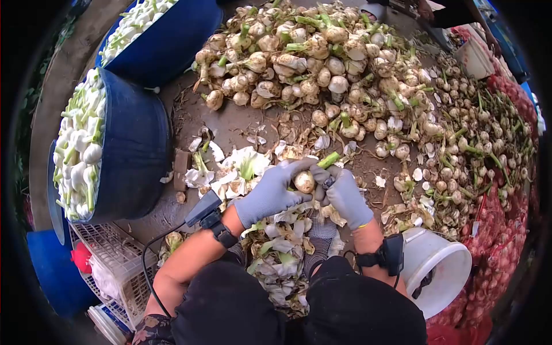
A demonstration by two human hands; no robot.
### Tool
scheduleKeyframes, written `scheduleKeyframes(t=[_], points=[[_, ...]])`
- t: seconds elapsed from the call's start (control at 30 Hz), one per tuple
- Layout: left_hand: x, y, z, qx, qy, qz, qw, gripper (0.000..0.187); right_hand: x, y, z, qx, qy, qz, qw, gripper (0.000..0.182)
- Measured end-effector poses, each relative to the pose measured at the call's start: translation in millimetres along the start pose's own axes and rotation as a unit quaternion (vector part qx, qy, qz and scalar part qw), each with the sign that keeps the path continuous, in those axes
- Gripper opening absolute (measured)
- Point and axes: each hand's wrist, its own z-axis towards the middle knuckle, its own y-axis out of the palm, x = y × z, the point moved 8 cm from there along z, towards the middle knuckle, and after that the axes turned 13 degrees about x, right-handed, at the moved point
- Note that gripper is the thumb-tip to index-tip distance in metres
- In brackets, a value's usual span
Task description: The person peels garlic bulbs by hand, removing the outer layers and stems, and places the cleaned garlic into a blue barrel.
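A garlic bulb (305,182) with brown-stained skin is in my left hand (272,192), its gloved fingers closed round it. A thick green stem (329,160) sticks up between the two hands. My right hand (347,195), in the same kind of grey glove, has its fingers curled in right beside the bulb and stem. Something dark shows at those fingertips, and I cannot tell what they pinch. Beneath the hands, peeled garlic skins (280,253) lie heaped between my legs, with more white skins (244,164) on the ground just ahead.
Soil-stained garlic (305,63) is piled ahead, and smaller bulbs (483,138) spread to the right. Blue tubs (135,146) at left hold white peeled garlic (86,144). A plastic crate (112,253) stands at left, a white bucket (440,261) by my right arm, and red net sacks (497,253) beyond.
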Motion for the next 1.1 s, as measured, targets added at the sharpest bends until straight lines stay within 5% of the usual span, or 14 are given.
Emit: scheduleKeyframes(t=[0.03, 0.07, 0.33, 0.43, 0.5, 0.53, 0.57, 0.63, 0.7, 0.77, 0.8, 0.9, 1.0, 1.1], points=[[-6.3, 2.0, -0.6, -0.004, -0.039, -0.019, 0.999, 0.071, 4.1, -0.8, 0.8, 0.005, 0.023, -0.002, 1.0, 0.029], [-21.2, 11.2, -5.6, -0.013, -0.172, -0.233, 0.957, 0.071, 3.9, 0.5, 0.2, 0.001, 0.02, 0.012, 1.0, 0.03], [-25.2, 4.7, -8.9, -0.02, -0.231, -0.394, 0.889, 0.075, 0.6, 10.1, -5.8, -0.009, 0.034, 0.07, 0.997, 0.029], [-27.8, 4.6, -15.4, -0.009, -0.269, -0.501, 0.822, 0.074, -2.4, 12.0, -4.8, 0.001, -0.001, -0.007, 1.0, 0.028], [-37.6, 6.0, -21.2, -0.023, -0.315, -0.549, 0.774, 0.057, -4.8, 7.5, -2.2, 0.05, -0.092, -0.12, 0.987, 0.027], [-40.1, 6.0, -18.7, 0.002, -0.289, -0.528, 0.798, 0.058, -14.6, 7.0, -0.8, 0.085, -0.198, -0.351, 0.911, 0.025], [-42.5, 4.2, -16.7, 0.004, -0.289, -0.527, 0.799, 0.058, -14.4, 9.0, -1.4, 0.083, -0.199, -0.35, 0.912, 0.025], [-31.4, 7.8, -13.7, -0.091, -0.274, -0.559, 0.778, 0.059, -43.4, 19.5, -20.7, 0.15, -0.38, -0.445, 0.797, 0.02], [-29.6, 7.1, -14.0, -0.049, -0.287, -0.531, 0.796, 0.059, -32.1, 22.4, -14.9, 0.145, -0.349, -0.443, 0.813, 0.02], [-27.9, -0.3, -13.2, 0.028, -0.311, -0.469, 0.826, 0.059, -25.5, 20.3, -7.9, 0.09, -0.309, -0.032, 0.946, 0.027], [-28.1, -4.0, -11.2, 0.012, -0.315, -0.319, 0.894, 0.055, -9.1, 24.4, -1.6, 0.009, -0.179, 0.062, 0.982, 0.029], [-24.1, -14.6, -15.4, -0.002, -0.291, -0.205, 0.934, 0.043, 11.7, 23.3, 9.9, 0.006, -0.067, 0.083, 0.994, 0.025], [-26.6, -24.2, -20.3, -0.006, -0.342, -0.238, 0.909, 0.035, 11.9, 26.0, 8.9, 0.032, -0.069, 0.024, 0.997, 0.022], [-61.7, -45.7, -3.5, 0.163, -0.14, -0.056, 0.975, 0.038, 27.2, 38.9, -6.4, -0.049, 0.037, 0.142, 0.988, 0.02]])
